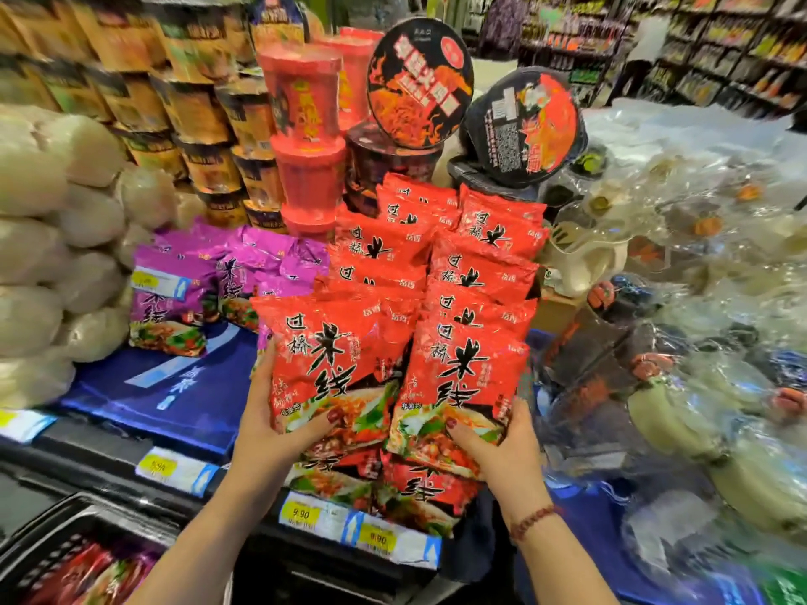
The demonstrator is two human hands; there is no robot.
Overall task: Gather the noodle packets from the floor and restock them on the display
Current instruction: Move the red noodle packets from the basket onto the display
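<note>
Hands (279, 412) (502, 443) each clasp a glossy red plastic noodle packet (332, 364) (463, 386) at the stacked display (436, 255); seating them flush, fronts outward, keeps rows tidy.

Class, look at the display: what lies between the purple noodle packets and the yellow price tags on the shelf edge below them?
In the head view, a stretch of blue display surface separates the purple packets from the price tags.

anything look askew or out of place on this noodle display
Two black bowl-noodle tubs stand tipped on edge, lids facing out: one atop a dark tub, one leaning right. That may be deliberate. The red packets overlap unevenly. The left hand and right hand each hold a front packet.
</note>
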